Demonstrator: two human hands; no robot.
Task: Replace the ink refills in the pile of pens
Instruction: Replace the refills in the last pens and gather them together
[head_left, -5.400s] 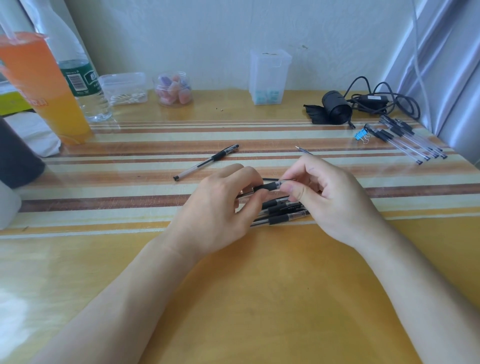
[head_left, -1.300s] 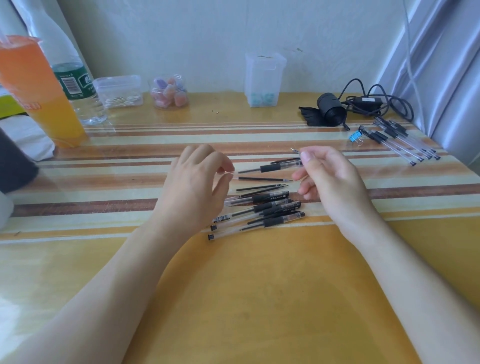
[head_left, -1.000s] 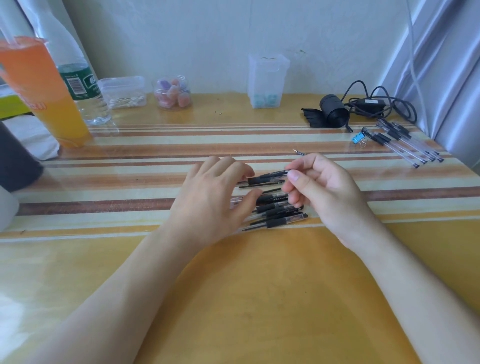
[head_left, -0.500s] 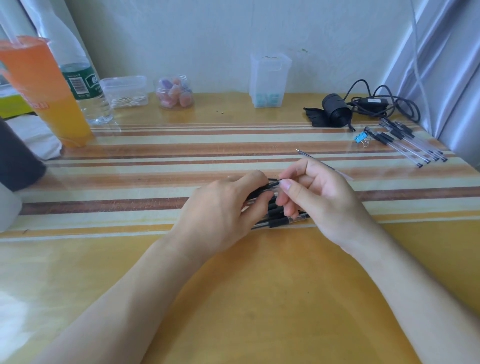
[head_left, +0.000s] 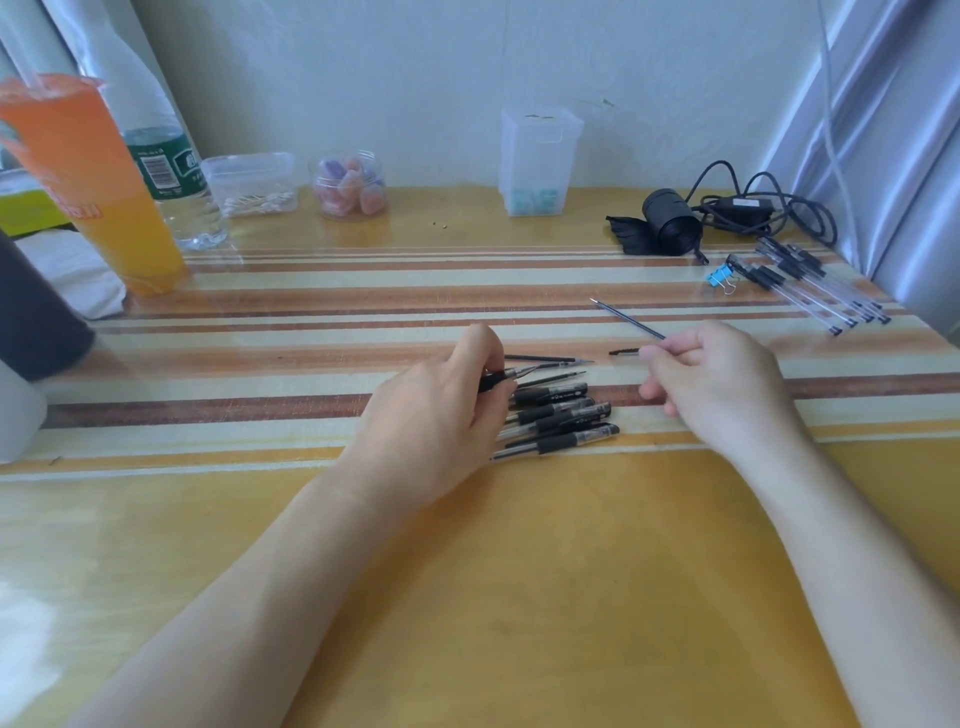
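Head view shows the pile of pens (head_left: 563, 423) lying about the middle of the table (head_left: 519, 597), side by side with their black grips toward the right edge. Two loose refills (head_left: 543, 358) lie just beyond them.

The left hand (head_left: 434, 421) curls over the pile's left end and pinches a pen (head_left: 506, 374) between thumb and fingers. The right hand (head_left: 722, 387), apart from the pile on its right, pinches a refill (head_left: 628, 321) near one end, its metal tip pointing toward the far edge. A small dark piece shows at the thumb; what it is cannot be told.

A refill is likely very light, thin and springy, so it would bend if pushed from its far end. Holding it close to the end going in looks safer. The clear barrels are probably smooth and apt to roll. Their rubber grips seem the surest place to hold.

The table is glossy, yellow with brown and cream stripes, and reflects the light. Toward its far right corner lie a second batch of pens (head_left: 815, 291), a blue binder clip (head_left: 719, 275) and a coiled black cable (head_left: 672, 223). Along the far edge stand clear plastic boxes (head_left: 537, 161), and at the far left an orange drink cup (head_left: 93, 176) and a bottle (head_left: 171, 171). A pale wall closes the back.
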